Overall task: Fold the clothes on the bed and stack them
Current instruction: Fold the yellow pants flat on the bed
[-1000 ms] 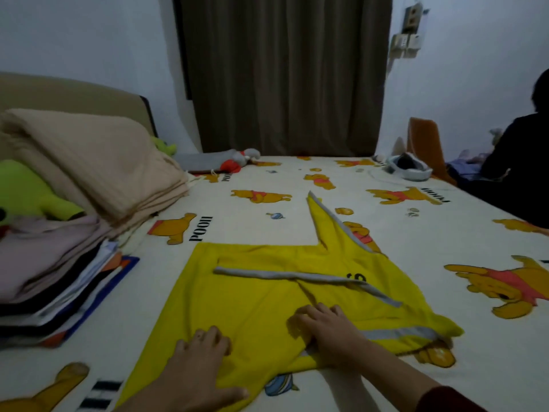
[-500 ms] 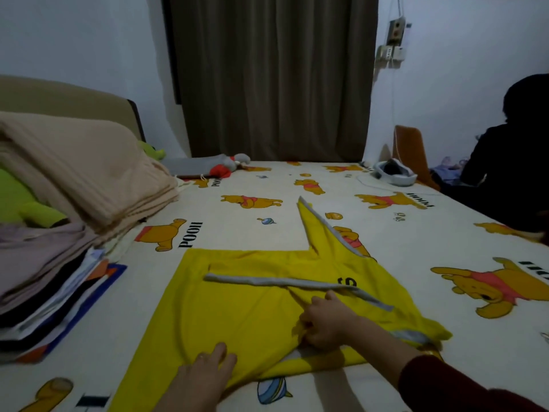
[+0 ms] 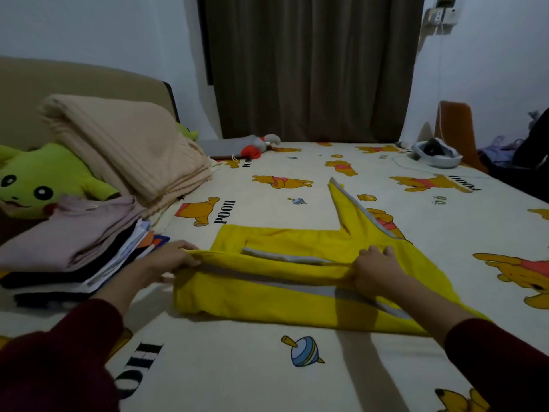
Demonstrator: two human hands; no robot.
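Pinching the yellow shirt's (image 3: 267, 301) near hem, left hand (image 3: 172, 257) and right hand (image 3: 375, 269) fingers hold it to fold toward the bed's (image 3: 267, 367) far edge

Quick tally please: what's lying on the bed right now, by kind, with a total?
Yellow shirt, held by left hand and right hand: 1
Stack of folded clothes: 1
Folded beige blanket: 1
Green plush toys: 2
Grey-and-red plush toy: 1
White headset: 1
Total: 7

Dim, bluish indoor light; soft forearm shadows fall toward the camera on the cream cartoon-print bedsheet (image 3: 267, 367). Wide-angle stretching at edges, slight softness overall.
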